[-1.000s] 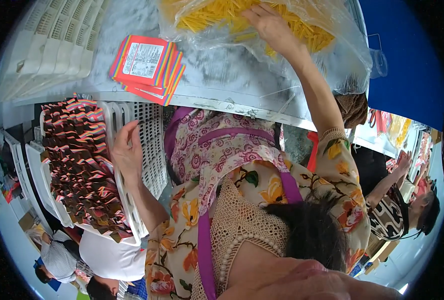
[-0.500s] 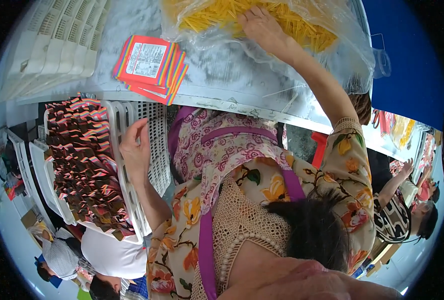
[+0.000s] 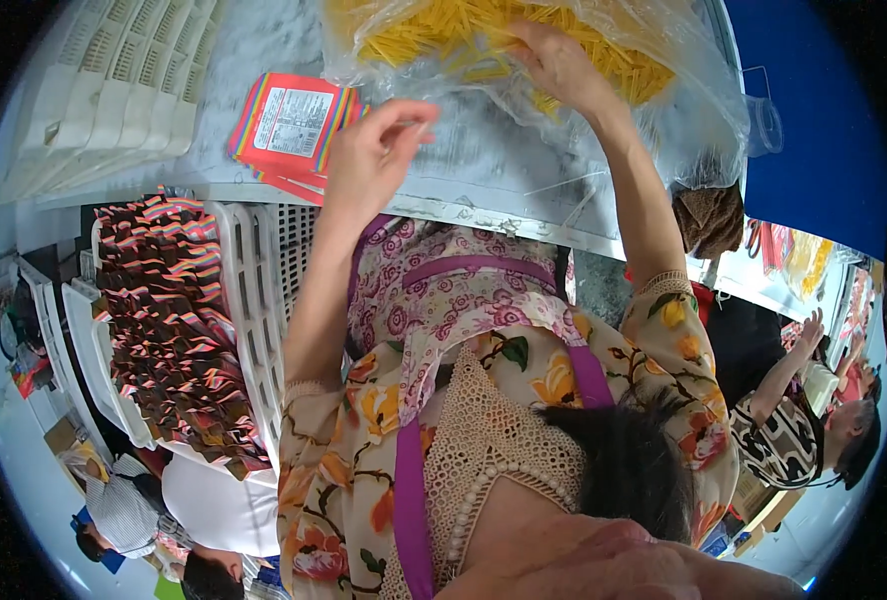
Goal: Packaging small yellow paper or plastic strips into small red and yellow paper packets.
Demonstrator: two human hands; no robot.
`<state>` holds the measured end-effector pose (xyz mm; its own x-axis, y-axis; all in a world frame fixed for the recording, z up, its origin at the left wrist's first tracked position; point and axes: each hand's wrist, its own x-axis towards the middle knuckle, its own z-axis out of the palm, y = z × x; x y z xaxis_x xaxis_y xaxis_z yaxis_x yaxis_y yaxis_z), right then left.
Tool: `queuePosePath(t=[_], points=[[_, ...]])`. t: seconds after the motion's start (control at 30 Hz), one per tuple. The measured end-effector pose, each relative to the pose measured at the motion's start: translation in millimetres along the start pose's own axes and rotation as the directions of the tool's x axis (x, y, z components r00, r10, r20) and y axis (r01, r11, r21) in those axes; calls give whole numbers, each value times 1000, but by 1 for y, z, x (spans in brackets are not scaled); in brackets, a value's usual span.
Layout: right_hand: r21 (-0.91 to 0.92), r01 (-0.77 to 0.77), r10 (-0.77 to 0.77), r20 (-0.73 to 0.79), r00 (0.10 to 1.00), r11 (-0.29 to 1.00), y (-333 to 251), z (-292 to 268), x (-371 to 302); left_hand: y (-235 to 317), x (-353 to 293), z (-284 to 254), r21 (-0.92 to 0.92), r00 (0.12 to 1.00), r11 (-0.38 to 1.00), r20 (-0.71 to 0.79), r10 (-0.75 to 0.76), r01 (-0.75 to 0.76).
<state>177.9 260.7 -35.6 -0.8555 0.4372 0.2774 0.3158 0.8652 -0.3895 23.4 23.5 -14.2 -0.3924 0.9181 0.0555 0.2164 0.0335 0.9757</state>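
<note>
My left hand [image 3: 369, 165] hovers over the table's near edge, just right of a stack of printed cards [image 3: 289, 125] that are red with rainbow-striped borders. Its fingers curl loosely with a gap to the thumb, and nothing shows between them. My right hand [image 3: 562, 75] is at the mouth of a clear plastic bag [image 3: 694, 115] full of thin yellow strips [image 3: 619, 70]. The fingertips of that hand are pinched together among the strips; what they hold, if anything, is too small to make out.
White plastic baskets [image 3: 104, 90] stand at the table's far left. Below the table edge, a white crate [image 3: 254, 300] holds many dark, rainbow-edged packets [image 3: 169, 330]. A brown cloth [image 3: 709, 222] hangs at the right edge. Other people [image 3: 794, 430] work on both sides.
My left hand has risen from beside the crate to above the table, near the cards. My right hand has shifted slightly right and back within the bag's opening.
</note>
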Motion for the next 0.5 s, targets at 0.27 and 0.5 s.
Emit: queuePosePath(t=[0.27,0.5], points=[[-414,123,-59,163,985,902,-13,31,-16,-5,23,28,416,990,898,66,129,-144],[-398,217,-230,17,973,891,-33,37,-25,-41,50,39,757,949,598,97,298,-265]])
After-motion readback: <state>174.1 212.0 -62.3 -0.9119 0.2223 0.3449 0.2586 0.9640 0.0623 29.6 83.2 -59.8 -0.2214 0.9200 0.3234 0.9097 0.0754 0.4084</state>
